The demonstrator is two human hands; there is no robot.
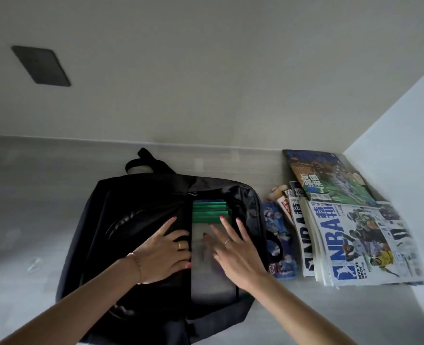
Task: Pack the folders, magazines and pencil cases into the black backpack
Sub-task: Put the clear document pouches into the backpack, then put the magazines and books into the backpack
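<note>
Translucent folders [212, 250] inside black backpack [141, 207]

We count 1 black backpack [141, 220]. In its opening we see 4 green-edged folders [209, 211] stacked under 1 translucent grey folder [212, 272]. We count 2 hands: the left hand [164, 255] and the right hand [235, 252]. The magazines [350, 235] overlap, so we cannot count them exactly.
</note>
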